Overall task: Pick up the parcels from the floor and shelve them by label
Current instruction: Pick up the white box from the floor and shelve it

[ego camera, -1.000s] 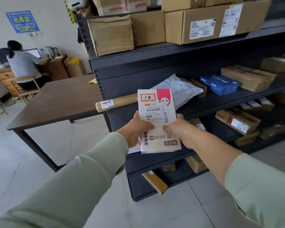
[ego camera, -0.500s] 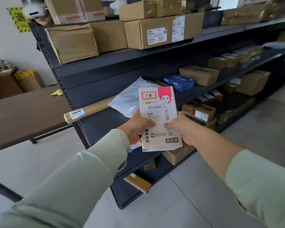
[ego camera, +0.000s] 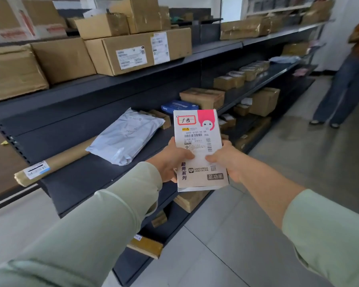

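A flat white parcel (ego camera: 197, 129) with a pink corner, a barcode label and a red-framed handwritten tag stands upright in front of me. My left hand (ego camera: 173, 160) grips its left edge with the thumb on the front. My right hand (ego camera: 224, 159) pinches its right edge, thumb across the label. A second thin white item peeks out beneath the parcel. The parcel hovers over the front edge of the dark metal shelf (ego camera: 87, 175), level with its middle tier.
On the middle tier lie a grey poly mailer (ego camera: 124, 137), a long kraft tube (ego camera: 56, 160), a blue box (ego camera: 179, 105) and brown cartons. Large cartons (ego camera: 133, 50) fill the tier above. Small parcels sit on lower tiers. A person (ego camera: 346, 83) stands at the far right on the tiled floor.
My view has swung right along the shelving; the table and seated person have left the frame and a standing person has appeared. Both hands keep the same hold on the parcel.
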